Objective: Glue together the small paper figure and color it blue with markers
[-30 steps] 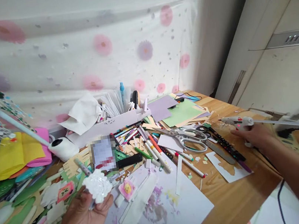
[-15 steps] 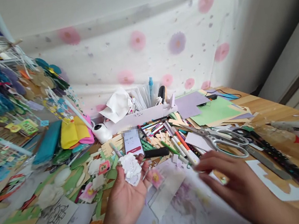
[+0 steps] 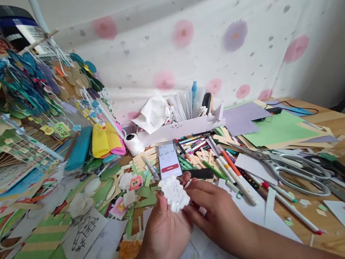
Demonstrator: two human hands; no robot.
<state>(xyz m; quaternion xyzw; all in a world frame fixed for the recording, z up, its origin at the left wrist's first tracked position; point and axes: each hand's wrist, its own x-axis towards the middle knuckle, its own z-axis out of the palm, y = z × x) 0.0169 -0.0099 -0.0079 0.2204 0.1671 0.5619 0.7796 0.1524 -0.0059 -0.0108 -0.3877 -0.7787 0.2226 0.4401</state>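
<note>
A small white cutout point(image 3: 174, 194) with a scalloped edge and a wrinkled, shiny surface lies across the fingers of my left hand point(image 3: 167, 238). The left thumb presses on its left edge, with the palm turned up. My right hand point(image 3: 219, 213) has come in from the right, its fingers curled against the cutout's right edge; some fingertips are hidden there. Just behind the cutout, a phone point(image 3: 168, 156) shows a running timer. Under both hands spreads a white paper sheet point(image 3: 207, 254).
Large scissors point(image 3: 282, 169) and several markers point(image 3: 227, 169) lie to the right. Paper scraps point(image 3: 105, 182) and a drawing point(image 3: 84, 231) crowd the left. Behind stand a white box point(image 3: 178, 127), a thread spool point(image 3: 134, 144) and hanging paper ornaments point(image 3: 32, 81). Green paper point(image 3: 282, 126) lies at the back right.
My right hand has moved left to the white cutout, its fingers now at the edge. The cutout has turned slightly in my left hand. The view has swung left.
</note>
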